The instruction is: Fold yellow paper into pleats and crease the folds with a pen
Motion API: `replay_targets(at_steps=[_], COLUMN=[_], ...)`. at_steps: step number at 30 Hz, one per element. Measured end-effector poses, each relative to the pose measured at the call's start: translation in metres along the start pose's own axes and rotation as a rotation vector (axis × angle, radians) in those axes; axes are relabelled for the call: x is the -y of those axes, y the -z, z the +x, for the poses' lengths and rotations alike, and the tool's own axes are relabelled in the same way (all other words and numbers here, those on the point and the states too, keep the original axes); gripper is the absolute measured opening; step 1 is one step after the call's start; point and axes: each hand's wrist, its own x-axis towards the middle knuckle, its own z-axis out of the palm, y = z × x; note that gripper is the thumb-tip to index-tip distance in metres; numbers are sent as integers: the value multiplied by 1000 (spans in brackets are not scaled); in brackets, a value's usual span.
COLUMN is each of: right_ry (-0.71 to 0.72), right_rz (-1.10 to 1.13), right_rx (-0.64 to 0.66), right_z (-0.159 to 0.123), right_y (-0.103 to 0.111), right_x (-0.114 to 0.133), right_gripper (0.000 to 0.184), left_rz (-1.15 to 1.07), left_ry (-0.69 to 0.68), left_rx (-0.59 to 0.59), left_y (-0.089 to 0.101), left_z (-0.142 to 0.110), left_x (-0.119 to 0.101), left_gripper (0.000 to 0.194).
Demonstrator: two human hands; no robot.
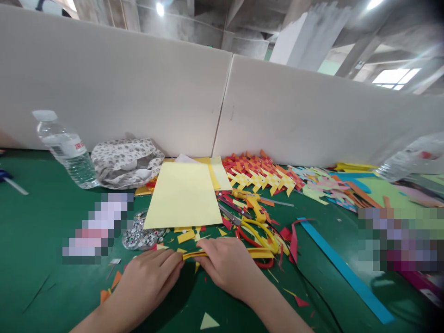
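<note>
A person's two bare hands meet low in the middle of the view, over a green table [41, 222]. Between them is a narrow folded strip of yellow paper [192, 254], held across the body: the left hand [149, 277] grips its left end with the fingers curled over, while the right hand [229, 266] pinches it just beside — thumb below, fingers on top — and the rest of the strip runs out past the knuckles to the right, close by the yellow-handled scissors [237, 222]. Beyond the hands lies a pale yellow sheet [185, 194], its near left corner by a clear pack of small shiny gems [140, 236]. Right of the sheet sit a yellow glue gun [255, 203] and, farther back, woven paper pieces in yellow and white [277, 180] and in red and orange. A long blue strip [343, 268] slants toward the right foreground, and coloured scraps litter the table around the hands. At the back left, a water bottle [69, 148] leans beside a patterned cloth bag [126, 164], before a white partition [138, 88].
</note>
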Motion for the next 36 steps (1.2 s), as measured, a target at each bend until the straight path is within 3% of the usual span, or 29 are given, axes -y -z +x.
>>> replay_targets(at_steps=[8,18,21,25,28,33,36], right_ry=[156,39,37,55,77,85,121], right_rz=[-90,-30,-34,-43,-48,-78,-78], right_rx=[-163,-75,-51,1,5,7,18], right_z=[-1,-2,-2,-1,-1,1,0], right_y=[-20,-8,-9,-9,-9,-11,-13], right_x=[27,8,7,4,2,8,15], right_gripper=[24,17,16,14,14,17,17], left_rz=[12,-227,-351,-472,-475,-373,-304], left_ry=[123,206,171,71,29,128,118], left_rx=[42,39,1,20,23,40,-8], left_y=[2,5,3,2,3,2,-2], left_z=[-4,-2,-1,-2,-2,-3,-3], left_x=[7,10,12,15,16,14,14], left_gripper=[26,21,12,17,20,16,20])
